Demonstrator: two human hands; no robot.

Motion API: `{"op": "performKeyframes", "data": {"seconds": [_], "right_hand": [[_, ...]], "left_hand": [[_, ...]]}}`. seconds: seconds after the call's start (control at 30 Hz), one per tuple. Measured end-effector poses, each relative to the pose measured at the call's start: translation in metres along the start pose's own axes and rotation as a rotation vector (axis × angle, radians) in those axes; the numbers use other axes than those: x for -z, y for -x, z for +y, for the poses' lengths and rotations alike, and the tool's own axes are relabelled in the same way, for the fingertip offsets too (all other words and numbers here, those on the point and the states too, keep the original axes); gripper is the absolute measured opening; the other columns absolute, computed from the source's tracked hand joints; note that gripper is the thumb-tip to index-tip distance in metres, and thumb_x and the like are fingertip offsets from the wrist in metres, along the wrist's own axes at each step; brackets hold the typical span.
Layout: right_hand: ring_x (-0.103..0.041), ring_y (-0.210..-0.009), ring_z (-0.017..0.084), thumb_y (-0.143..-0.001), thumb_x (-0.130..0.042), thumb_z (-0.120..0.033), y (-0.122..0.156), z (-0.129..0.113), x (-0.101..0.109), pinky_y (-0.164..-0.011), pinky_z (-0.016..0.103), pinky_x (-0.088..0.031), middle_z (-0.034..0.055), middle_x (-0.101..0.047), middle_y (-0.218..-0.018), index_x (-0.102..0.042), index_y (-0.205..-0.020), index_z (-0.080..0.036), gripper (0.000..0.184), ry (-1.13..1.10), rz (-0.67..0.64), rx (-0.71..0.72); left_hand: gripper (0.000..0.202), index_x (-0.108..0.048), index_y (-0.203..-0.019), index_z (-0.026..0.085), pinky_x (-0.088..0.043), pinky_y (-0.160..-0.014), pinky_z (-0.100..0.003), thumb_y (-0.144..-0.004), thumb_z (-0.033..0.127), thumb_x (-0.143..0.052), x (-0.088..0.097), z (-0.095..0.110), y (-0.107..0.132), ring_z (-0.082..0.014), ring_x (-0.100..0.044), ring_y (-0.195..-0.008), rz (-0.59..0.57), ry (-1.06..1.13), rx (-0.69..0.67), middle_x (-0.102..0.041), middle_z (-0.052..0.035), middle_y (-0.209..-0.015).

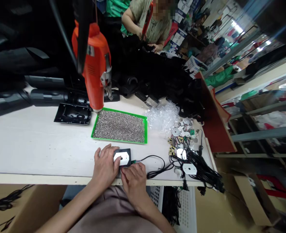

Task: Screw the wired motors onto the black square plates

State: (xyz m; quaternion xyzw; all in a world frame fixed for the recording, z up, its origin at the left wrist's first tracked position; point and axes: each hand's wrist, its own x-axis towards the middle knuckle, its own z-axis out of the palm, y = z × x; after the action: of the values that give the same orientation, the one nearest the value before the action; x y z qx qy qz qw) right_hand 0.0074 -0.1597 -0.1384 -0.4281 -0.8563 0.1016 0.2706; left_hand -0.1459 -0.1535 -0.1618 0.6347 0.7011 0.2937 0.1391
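Bare arms are reaching out over the near edge of the white surface [36, 145], and the left hand [104, 170] and right hand [134, 184] are both working on a small black case [127, 153] with a white plate [121, 157] on top. Left fingers are curling over the case's left side, pressing down and keeping it steady, while right fingers are pinching at its near edge, though I cannot tell just what they are gripping. A black cord [154, 159] is running right from the case and lying loose, not tugging. Farther away, a green tray [118, 140] of tiny metal beads is sitting under an orange heat gun [91, 64].
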Motion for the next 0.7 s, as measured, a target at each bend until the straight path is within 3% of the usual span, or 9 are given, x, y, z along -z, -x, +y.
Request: {"op": "performKeyframes", "data": {"seconds": [0.13,0.27,0.4,0.47,0.53,0.6,0.7], "right_hand": [[-0.055,-0.072,0.018,-0.090,-0.052,-0.013,0.004,0.002,0.004,-0.079,0.037,-0.042,0.0018,-0.063,-0.071,-0.064,-0.090,-0.017,0.014,0.097,-0.030,0.036],[-0.061,-0.078,0.021,-0.090,-0.056,-0.020,-0.004,0.010,0.032,-0.077,0.040,-0.048,0.0056,-0.070,-0.084,-0.065,-0.102,-0.019,0.015,0.016,-0.083,0.113],[-0.067,-0.091,0.025,-0.088,-0.061,-0.030,-0.053,0.019,0.079,-0.083,0.047,-0.053,0.0084,-0.073,-0.100,-0.061,-0.121,-0.024,0.033,-0.173,0.138,0.206],[-0.066,-0.102,0.024,-0.090,-0.058,-0.029,-0.092,0.021,0.095,-0.089,0.048,-0.053,0.0060,-0.071,-0.110,-0.057,-0.128,-0.030,0.038,-0.287,0.139,0.163],[-0.056,-0.123,0.028,-0.085,-0.065,-0.041,-0.131,0.021,0.099,-0.102,0.055,-0.046,0.0078,-0.062,-0.130,-0.047,-0.139,-0.030,0.058,-0.405,-0.007,0.124],[-0.053,-0.126,0.029,-0.076,-0.072,-0.049,-0.164,0.020,0.092,-0.102,0.054,-0.046,0.0071,-0.059,-0.133,-0.048,-0.137,-0.029,0.068,-0.610,-0.231,0.147],[-0.064,-0.108,0.024,-0.074,-0.074,-0.047,-0.194,0.015,0.071,-0.096,0.045,-0.053,0.0059,-0.067,-0.118,-0.062,-0.119,-0.025,0.052,-0.963,-0.487,0.178]], "left_hand": [[0.029,-0.055,-0.115,0.018,-0.024,-0.107,-0.054,-0.094,0.032,-0.040,0.000,0.000,0.001,-0.0319,-0.051,-0.123,-0.015,0.008,0.007,-0.067,-0.0122,-0.114],[0.030,-0.056,-0.114,0.019,-0.025,-0.106,-0.054,-0.095,0.034,-0.039,0.003,-0.001,0.000,-0.0317,-0.051,-0.122,-0.022,0.031,0.005,-0.068,-0.0116,-0.112],[0.037,-0.053,-0.125,0.019,-0.030,-0.105,-0.049,-0.096,0.038,-0.039,0.006,-0.008,0.002,-0.0298,-0.052,-0.123,-0.024,0.084,-0.043,-0.066,-0.0117,-0.119],[0.039,-0.053,-0.126,0.019,-0.037,-0.100,-0.045,-0.096,0.037,-0.036,0.011,-0.014,0.002,-0.0280,-0.054,-0.118,0.002,0.110,-0.043,-0.065,-0.0119,-0.121],[0.038,-0.059,-0.117,0.017,-0.043,-0.092,-0.042,-0.096,0.035,-0.033,0.021,-0.021,-0.003,-0.0281,-0.059,-0.108,0.069,0.094,0.000,-0.066,-0.0128,-0.113],[0.038,-0.064,-0.105,0.016,-0.045,-0.085,-0.042,-0.096,0.034,-0.032,0.034,-0.026,-0.018,-0.0295,-0.060,-0.098,0.137,0.032,0.034,-0.067,-0.0136,-0.102],[0.033,-0.067,-0.098,0.017,-0.043,-0.083,-0.041,-0.093,0.031,-0.037,0.048,-0.024,-0.059,-0.0301,-0.059,-0.097,0.106,-0.057,-0.014,-0.068,-0.0124,-0.097]]}}
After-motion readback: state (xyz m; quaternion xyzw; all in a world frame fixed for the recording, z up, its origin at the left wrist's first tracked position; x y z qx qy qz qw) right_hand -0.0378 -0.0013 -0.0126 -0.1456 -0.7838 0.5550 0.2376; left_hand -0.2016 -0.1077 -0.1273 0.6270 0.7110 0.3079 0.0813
